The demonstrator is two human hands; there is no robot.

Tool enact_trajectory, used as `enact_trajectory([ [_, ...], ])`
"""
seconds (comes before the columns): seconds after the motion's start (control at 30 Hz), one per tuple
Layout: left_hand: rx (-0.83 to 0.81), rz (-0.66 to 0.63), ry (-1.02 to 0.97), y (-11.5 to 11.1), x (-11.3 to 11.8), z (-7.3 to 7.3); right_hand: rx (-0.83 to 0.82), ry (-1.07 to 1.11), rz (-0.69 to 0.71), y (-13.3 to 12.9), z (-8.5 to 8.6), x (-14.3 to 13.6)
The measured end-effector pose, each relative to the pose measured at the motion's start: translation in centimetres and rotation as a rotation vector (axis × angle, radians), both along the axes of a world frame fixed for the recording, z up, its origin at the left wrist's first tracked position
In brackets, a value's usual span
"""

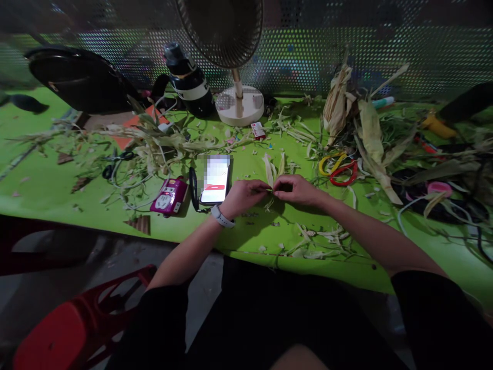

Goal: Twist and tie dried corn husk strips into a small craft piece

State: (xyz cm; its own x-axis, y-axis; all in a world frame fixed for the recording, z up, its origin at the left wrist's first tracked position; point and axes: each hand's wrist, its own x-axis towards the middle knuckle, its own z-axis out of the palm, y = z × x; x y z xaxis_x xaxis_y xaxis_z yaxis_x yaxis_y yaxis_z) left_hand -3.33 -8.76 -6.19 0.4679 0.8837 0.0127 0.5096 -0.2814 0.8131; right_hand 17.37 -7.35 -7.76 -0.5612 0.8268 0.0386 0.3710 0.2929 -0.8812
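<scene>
A small bundle of pale corn husk (269, 169) stands upright between my hands, its leaves spreading at the top and thin strands hanging below. My left hand (247, 195), with a light watch on the wrist, pinches its lower end from the left. From the right, my right hand (295, 189) grips the same end with thumb and forefinger. The exact point they hold is partly covered by my fingers. Close to my left hand lies a lit phone (215, 182) with a black strap. Husk scraps (323, 239) are scattered in front of my right forearm.
Behind my hands stand a fan (241, 110) and a black bottle (192, 87). A purple power socket (169, 196) sits left of the phone. Red-handled scissors (344, 173), yellow-handled scissors (327, 163) and dried husks (372, 133) lie to the right. A red stool (54, 334) stands below the green table (96, 205).
</scene>
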Motion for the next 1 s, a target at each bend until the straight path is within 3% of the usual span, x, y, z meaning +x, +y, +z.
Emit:
enact_trajectory([
  [0.2,0.388,-0.012,0.346,-0.8,0.8,-0.7,0.0,-0.012,0.004,-0.3,0.1,-0.1],
  [0.37,0.691,0.071,0.312,-1.2,1.0,-1.9,-0.219,0.196,-0.151,0.1,-0.3,-0.1],
  [0.5,0.862,0.054,0.219,-1.2,1.1,-2.4,-0.121,0.153,-0.046,0.6,-0.5,0.1],
  [0.6,0.871,0.056,0.143,-1.1,1.1,-2.5,0.02,0.081,0.045,0.9,-0.4,0.4],
  [0.73,0.844,0.092,0.047,-0.9,1.2,-2.6,-0.004,0.096,0.103,1.1,-0.7,0.7],
  [0.9,0.655,0.119,-0.118,-0.8,1.3,-2.9,0.014,0.171,-0.044,1.2,-0.9,0.8],
  [1.0,0.501,0.124,-0.226,-0.8,1.5,-2.8,0.053,0.124,-0.054,1.4,-0.4,1.1],
])
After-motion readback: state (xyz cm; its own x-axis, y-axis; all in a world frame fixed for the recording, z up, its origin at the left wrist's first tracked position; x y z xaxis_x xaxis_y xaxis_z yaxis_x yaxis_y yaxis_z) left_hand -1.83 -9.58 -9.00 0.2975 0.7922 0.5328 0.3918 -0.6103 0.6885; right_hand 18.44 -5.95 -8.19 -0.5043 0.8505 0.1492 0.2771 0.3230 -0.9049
